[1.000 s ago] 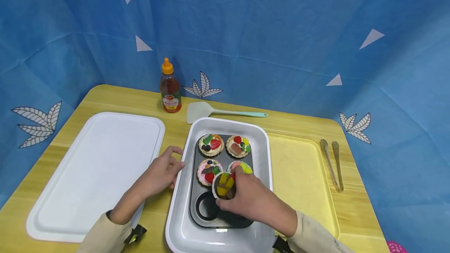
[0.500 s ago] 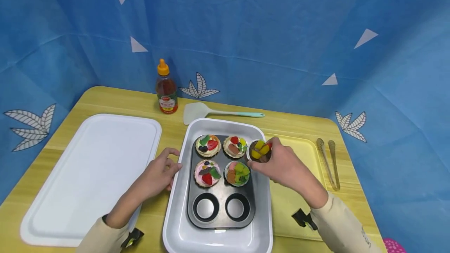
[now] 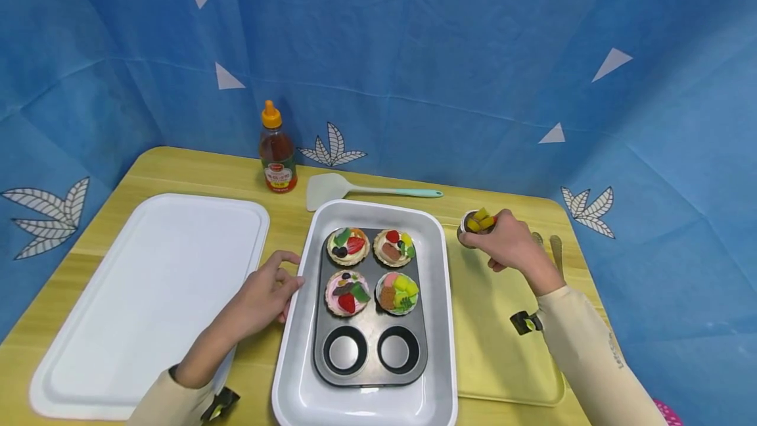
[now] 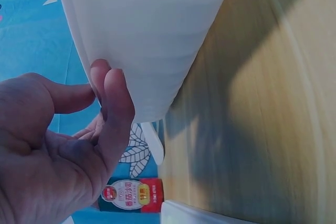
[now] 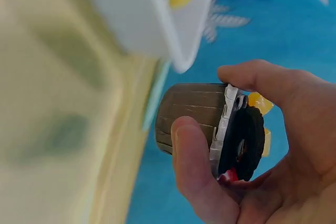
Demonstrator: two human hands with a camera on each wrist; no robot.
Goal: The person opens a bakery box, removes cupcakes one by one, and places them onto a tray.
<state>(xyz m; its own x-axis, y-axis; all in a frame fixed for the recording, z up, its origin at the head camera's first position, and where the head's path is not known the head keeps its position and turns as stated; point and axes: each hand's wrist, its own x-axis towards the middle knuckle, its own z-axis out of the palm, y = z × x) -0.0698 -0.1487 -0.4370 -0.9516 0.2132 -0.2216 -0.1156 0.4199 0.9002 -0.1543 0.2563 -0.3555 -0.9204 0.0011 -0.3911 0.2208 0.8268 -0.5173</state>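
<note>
In my right hand (image 3: pixel 511 242) is a cupcake (image 3: pixel 475 223) in a brown cup, topped with yellow and red fruit pieces. The thumb and fingers grip the cup (image 5: pixel 194 111) by its sides, tilted, above the far part of the yellow tray (image 3: pixel 503 340). My left hand (image 3: pixel 264 291) holds the rim of the deep white tray (image 3: pixel 363 406) at its left side, fingertips curled against the outer wall. Inside stands a dark muffin pan (image 3: pixel 369 373) with several topped tarts, such as one with strawberry (image 3: pixel 347 247), in the far cups; its two near cups are bare.
A flat white tray (image 3: pixel 148 301) lies at the left. Behind the deep tray are a sauce bottle (image 3: pixel 278 160) with an orange cap and a spatula (image 3: pixel 328 189). Metal tongs (image 3: pixel 556 255) lie at the right, partly hidden by my right hand.
My right hand has carried the cupcake from above the muffin pan, over the deep tray's right rim, to the yellow tray's far side. The left hand stays at the rim.
</note>
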